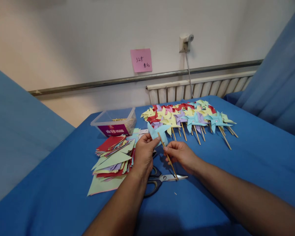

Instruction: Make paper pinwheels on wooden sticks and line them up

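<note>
Between my two hands is a light blue paper pinwheel (163, 132) with a thin wooden stick (171, 164) lying across its near side. My left hand (145, 152) pinches the pinwheel's folded paper, its thumb beside the stick's upper end. Lower down, the fingers of my right hand (180, 153) are closed around the stick. Beneath the hands, a pair of scissors (165, 178) with dark handles rests on the blue cloth, blades pointing right. The stick's lower end overlaps the blades in view. How the stick joins the paper is hidden by my left thumb.
Many finished pinwheels (186, 118) on sticks lie at the back right. Stacks of coloured paper (115, 157) sit left of my hands. Behind them stands a clear plastic box (102, 124) with sticks inside. A radiator (201, 87) runs along the wall behind the blue-covered table (64, 170).
</note>
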`<state>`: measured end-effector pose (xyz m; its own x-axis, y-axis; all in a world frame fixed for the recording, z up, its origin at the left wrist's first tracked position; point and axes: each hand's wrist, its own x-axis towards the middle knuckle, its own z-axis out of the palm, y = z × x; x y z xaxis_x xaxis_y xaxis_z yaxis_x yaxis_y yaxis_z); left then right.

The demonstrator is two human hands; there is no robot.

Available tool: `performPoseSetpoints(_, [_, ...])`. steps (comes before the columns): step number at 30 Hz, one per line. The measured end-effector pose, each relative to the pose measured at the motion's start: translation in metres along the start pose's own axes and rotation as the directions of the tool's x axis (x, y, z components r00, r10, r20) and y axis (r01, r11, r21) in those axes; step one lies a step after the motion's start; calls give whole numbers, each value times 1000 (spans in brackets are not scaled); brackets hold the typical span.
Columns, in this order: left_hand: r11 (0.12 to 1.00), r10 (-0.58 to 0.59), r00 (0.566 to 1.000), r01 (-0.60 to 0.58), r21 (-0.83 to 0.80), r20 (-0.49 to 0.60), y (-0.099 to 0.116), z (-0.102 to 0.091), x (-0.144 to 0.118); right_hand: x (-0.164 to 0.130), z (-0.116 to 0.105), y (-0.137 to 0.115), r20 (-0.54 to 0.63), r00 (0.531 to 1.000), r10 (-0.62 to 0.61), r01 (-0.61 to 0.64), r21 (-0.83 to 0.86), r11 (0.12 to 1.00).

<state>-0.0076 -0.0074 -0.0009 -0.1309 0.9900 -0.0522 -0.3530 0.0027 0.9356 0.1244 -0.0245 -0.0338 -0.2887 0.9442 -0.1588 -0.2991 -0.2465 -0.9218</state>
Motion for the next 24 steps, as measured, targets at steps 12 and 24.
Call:
performPoseSetpoints(12, [1000, -4, 1000, 4, 6, -26, 2, 3, -3, -2, 2, 0, 31, 1000, 1, -2, 13, 1000])
performPoseSetpoints(24, [998, 63, 996, -64, -9, -67, 2, 0, 0, -1, 4, 3, 57, 998, 41, -42, 5, 999])
